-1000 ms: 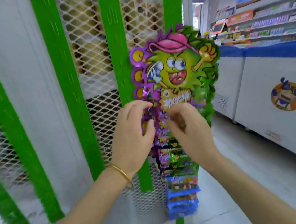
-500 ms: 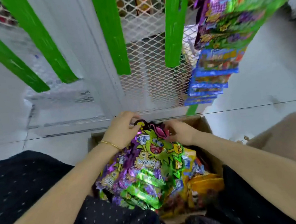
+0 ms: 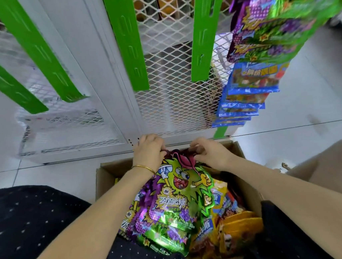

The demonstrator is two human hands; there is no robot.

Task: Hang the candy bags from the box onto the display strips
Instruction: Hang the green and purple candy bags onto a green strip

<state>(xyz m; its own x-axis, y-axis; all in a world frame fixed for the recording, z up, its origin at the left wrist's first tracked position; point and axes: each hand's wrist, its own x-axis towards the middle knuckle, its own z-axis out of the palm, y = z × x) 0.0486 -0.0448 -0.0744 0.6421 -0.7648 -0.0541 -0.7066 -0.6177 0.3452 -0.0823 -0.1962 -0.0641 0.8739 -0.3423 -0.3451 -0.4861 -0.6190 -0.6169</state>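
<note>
Two hands work the top edge of one candy bag (image 3: 178, 193), which lies on a stack of like bags in the box (image 3: 104, 177) on the floor. Your left hand (image 3: 148, 150) curls its fingers over the bag's upper left corner; your right hand (image 3: 209, 154) pinches the upper right, beside the pink cap print.

Handling, as judged: expect a light foil pouch, soft and crinkly, with a slick surface that slides against its neighbours. Take hold at the header, where the hang hole should be, not at the filled body. Lift one bag only; the bags beneath may cling.

Compared with half a second ago, both hands sit in nearly the same spots on the header. One second ago they were up at the loaded strip (image 3: 250, 75); four empty green strips (image 3: 128, 39) await stock.
</note>
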